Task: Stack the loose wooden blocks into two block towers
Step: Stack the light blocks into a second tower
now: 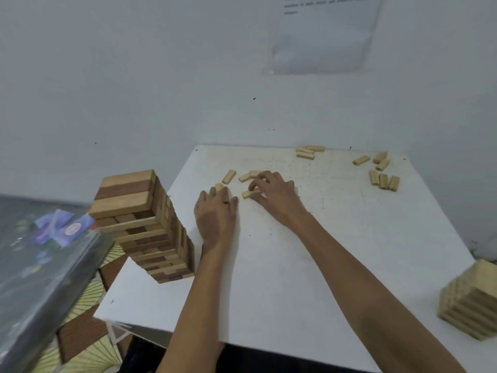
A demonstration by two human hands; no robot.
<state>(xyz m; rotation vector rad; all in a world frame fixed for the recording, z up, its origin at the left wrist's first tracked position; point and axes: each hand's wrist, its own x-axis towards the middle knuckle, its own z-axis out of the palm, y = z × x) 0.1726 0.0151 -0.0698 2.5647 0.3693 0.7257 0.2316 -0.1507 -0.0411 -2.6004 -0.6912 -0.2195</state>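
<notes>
The task looked well under way. A tall tower (145, 227) of mixed light and dark blocks stood at the left edge of the white desk (269, 278), and a second, lower tower (473, 300) of pale blocks sat at the right edge, partly cut off by the frame. Loose blocks were left to stack: a small cluster (242, 181) at mid-desk by the hands, three (308, 152) near the back edge, and a scatter (380, 170) towards the far right corner. So, by my reckoning, most of the building was done and a dozen or more pieces remained.

Both hands reached into the mid-desk cluster. The left hand (216, 211) lay palm down, its fingers (219, 191) stretched flat and loose, with the end of one block (218, 186) peeping out just beyond the fingertips; whether they touched it I could not tell. The right hand (274, 195) was curled over, its fingers (254, 185) bent down onto a block (247, 194) lying on the desk, seemingly pinching it, though it had not been lifted. Two more blocks lay just behind that hand and another (229, 176) just off to its left, near but apart.
</notes>
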